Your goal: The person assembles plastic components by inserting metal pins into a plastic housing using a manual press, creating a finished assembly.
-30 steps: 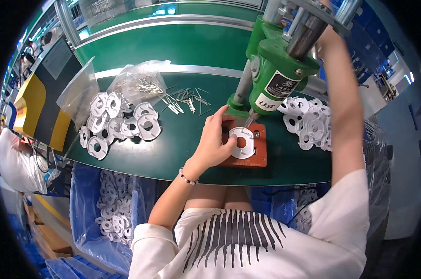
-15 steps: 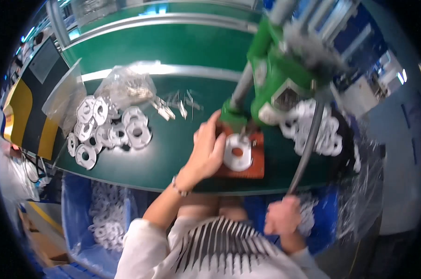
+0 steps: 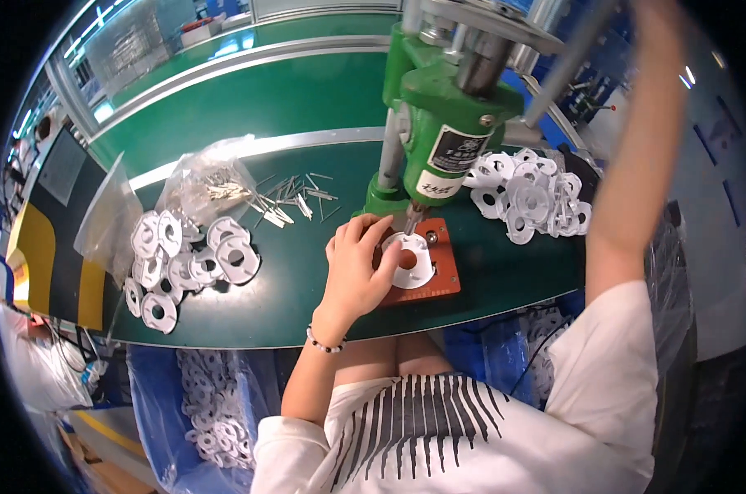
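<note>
Notched, matte white plastic rings (image 3: 180, 270) overlap near a crinkled clear bag (image 3: 190, 193); slim pins (image 3: 276, 216) lie loose beside it. The left hand (image 3: 352, 267) is half open, thumb at the edge of a white disc (image 3: 424, 262) lying on the orange block (image 3: 446, 270) — its left side partly covered — under the green press (image 3: 445, 92). The right hand (image 3: 656, 10) is blurred, cut off above; its grip cannot be told.

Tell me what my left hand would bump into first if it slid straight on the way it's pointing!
Probably the press's green column base, just beyond the left hand's fingers. How big the gap is, one picture can't quite show.
</note>
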`<state>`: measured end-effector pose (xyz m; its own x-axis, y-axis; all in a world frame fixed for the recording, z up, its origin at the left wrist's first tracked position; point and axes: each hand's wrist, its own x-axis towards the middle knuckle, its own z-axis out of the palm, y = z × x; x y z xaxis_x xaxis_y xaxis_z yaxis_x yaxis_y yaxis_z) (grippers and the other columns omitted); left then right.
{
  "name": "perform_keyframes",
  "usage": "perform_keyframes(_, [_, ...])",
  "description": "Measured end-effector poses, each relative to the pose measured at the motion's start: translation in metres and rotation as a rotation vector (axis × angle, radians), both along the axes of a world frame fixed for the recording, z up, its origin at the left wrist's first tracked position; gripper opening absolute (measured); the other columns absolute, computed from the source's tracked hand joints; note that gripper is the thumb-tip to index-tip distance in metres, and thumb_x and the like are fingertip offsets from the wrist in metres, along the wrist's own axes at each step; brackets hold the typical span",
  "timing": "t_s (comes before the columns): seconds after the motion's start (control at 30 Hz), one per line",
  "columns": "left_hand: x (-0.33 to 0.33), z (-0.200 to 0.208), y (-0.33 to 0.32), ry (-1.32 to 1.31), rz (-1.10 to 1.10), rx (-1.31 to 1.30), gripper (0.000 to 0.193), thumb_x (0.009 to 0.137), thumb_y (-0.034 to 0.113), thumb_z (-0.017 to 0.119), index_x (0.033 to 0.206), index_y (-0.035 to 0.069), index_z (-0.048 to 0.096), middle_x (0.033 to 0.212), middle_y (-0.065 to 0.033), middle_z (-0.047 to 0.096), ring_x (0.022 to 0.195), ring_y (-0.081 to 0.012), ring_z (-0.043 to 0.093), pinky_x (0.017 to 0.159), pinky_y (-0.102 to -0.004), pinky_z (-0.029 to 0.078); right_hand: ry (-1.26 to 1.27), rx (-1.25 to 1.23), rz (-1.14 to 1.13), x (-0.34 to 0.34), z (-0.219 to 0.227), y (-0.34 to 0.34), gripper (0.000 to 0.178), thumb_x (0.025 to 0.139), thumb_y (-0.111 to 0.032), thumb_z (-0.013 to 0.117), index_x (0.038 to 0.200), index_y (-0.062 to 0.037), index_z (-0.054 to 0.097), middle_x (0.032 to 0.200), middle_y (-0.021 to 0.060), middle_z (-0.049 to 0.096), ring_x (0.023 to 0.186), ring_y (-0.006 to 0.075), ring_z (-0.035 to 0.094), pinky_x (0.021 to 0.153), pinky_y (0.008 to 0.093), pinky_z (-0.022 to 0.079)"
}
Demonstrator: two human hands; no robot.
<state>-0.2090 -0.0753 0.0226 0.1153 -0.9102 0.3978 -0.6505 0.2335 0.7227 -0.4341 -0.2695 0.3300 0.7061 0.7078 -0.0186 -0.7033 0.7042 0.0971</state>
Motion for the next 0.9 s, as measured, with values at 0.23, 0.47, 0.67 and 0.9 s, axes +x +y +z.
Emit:
perform_keyframes(0.23, [-0.008, 0.02, 0.009, -0.231, -0.027, 0.016, 0.06, 0.059, 0.039, 0.076, 0.107, 0.006, 0.058, 0.118, -0.0169, 0.047, 0.111, -0.034, 0.041, 0.096, -0.045, 0.029, -0.144, -2.327, -0.494, 0.131, -0.214, -0.126, 0.031, 0.075, -0.03, 0.067, 0.08, -0.0002, 0.06, 0.074, 0.0078, 0.063, 0.064, 0.0186, 0.062, 0.056, 0.0297, 0.05])
perform_keyframes(0.47, [-0.011, 0.017, 0.017, -0.2, 0.059, -0.115, 0.065, 0.059, 0.03, 0.078, 0.11, 0.003, 0.05, 0.124, -0.0173, 0.045, 0.109, -0.0341, 0.043, 0.095, -0.0449, 0.03, 0.485, -2.927, -1.879, 0.003, -0.252, -0.001, 0.025, 0.076, -0.027, 0.069, 0.084, -0.0043, 0.062, 0.084, 0.0116, 0.064, 0.069, 0.0292, 0.062, 0.065, 0.0382, 0.048])
perform_keyframes(0.67, [0.049, 0.008, 0.047, 0.051, 0.289, -0.233, 0.068, 0.065, 0.015, 0.078, 0.123, -0.001, 0.046, 0.12, -0.0144, 0.053, 0.104, -0.0262, 0.053, 0.09, -0.0372, 0.04, 0.612, -3.5, -0.967, -0.077, -0.305, 0.067, 0.064, 0.062, -0.027, 0.076, 0.114, -0.0002, 0.049, 0.117, 0.0162, 0.05, 0.111, 0.0325, 0.044, 0.096, 0.0414, 0.033])
perform_keyframes(0.9, [0.244, 0.0, 0.077, -0.642, 0.99, -0.069, 0.059, 0.079, 0.029, 0.068, 0.123, -0.002, 0.046, 0.119, -0.0205, 0.049, 0.107, -0.0335, 0.05, 0.09, -0.0378, 0.039, 0.557, -3.469, -1.002, -0.079, -0.324, 0.045, 0.071, 0.06, -0.031, 0.077, 0.116, 0.0002, 0.047, 0.123, 0.0173, 0.046, 0.111, 0.0344, 0.043, 0.097, 0.0416, 0.033])
